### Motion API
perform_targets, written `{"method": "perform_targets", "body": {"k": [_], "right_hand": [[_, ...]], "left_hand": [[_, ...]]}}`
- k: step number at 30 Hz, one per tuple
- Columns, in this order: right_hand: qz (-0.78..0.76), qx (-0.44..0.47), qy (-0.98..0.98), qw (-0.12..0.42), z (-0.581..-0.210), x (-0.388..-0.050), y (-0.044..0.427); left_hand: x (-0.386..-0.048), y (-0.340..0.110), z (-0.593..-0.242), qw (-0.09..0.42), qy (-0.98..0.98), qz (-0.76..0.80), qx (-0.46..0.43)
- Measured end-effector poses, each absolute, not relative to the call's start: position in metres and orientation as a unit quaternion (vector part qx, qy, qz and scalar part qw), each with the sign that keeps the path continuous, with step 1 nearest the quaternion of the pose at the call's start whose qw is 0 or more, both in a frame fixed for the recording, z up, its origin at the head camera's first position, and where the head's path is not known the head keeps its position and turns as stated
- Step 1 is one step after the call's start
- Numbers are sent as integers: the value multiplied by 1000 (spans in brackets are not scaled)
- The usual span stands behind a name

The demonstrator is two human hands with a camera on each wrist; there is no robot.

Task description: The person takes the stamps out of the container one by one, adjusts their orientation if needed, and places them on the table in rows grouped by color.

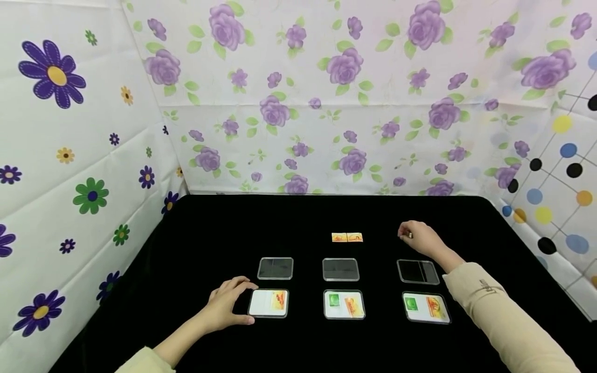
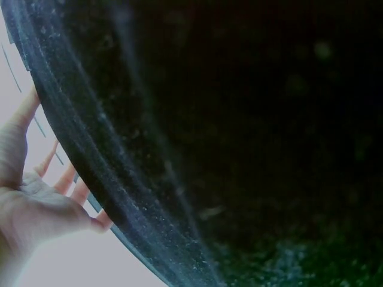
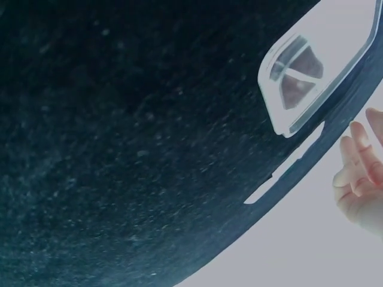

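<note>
My left hand is at the left side of a clear case that holds a white card with one orange stamp-like paper. Its thumb and forefinger, fairly straight and spread, touch the case's near and far left corners. The left wrist view shows this hand only at its left edge. Over the table's right back part is my right hand, fingers curled, with a small yellowish thing between the fingertips, too small to identify. Two orange-and-yellow paper pieces lie side by side to its left.
In the front row, a middle case and a right case each contain a green and an orange piece. Behind the row lie three clear covers, left, middle and right. Patterned cloth walls surround the black table.
</note>
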State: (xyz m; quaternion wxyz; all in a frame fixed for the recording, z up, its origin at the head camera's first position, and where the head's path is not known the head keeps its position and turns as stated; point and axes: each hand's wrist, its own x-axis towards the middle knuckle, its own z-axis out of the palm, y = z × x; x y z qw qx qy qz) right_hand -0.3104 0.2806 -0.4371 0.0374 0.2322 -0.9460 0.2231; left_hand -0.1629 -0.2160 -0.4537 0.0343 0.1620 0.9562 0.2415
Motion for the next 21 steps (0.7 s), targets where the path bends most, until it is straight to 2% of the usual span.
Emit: {"method": "perform_targets", "body": {"k": [10,21], "right_hand": [[199,286,-935,71,-435,-300,239],[205,378,-900,70,-423,-283,185]], "left_hand": [[-162,-216,-452,37,957,240,161],[-162,-216,-452,37,956,242,162]]}}
